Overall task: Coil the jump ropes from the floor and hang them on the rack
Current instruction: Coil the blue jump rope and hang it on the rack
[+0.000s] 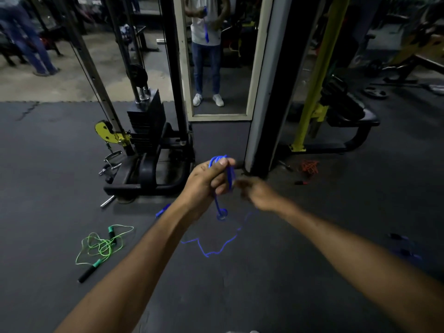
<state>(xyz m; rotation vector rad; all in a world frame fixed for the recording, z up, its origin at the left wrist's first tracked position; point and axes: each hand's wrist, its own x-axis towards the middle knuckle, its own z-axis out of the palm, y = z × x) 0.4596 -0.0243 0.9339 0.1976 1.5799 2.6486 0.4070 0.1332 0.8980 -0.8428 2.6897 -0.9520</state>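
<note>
Your left hand (pixel 207 179) is fisted around several loops of the thin blue plastic jump rope (pixel 222 175), held in front of you above the dark rubber floor (pixel 264 272). The loops arch over your thumb and forefinger, and 1 strand drops below the fist to a small loop near your wrist. The rest of that rope trails down to the floor in a loose zigzag between your forearms; a blue handle (pixel 163 210) shows just left of your left forearm. Your right hand (pixel 255 192) sits just right of the coil, motion-blurred; cannot tell whether its fingers are pinching the rope or spread. On the floor to your left lies a tangled thin green jump rope with black-and-green handles (pixel 102 246), well apart from you. A bunched orange jump rope (pixel 309 167) lies near the base of the black pillar (pixel 269 104). A framed wall mirror (pixel 219 56) ahead reflects you holding the blue rope. A black weight-stack cable machine (pixel 146 131) stands to its left.
</note>
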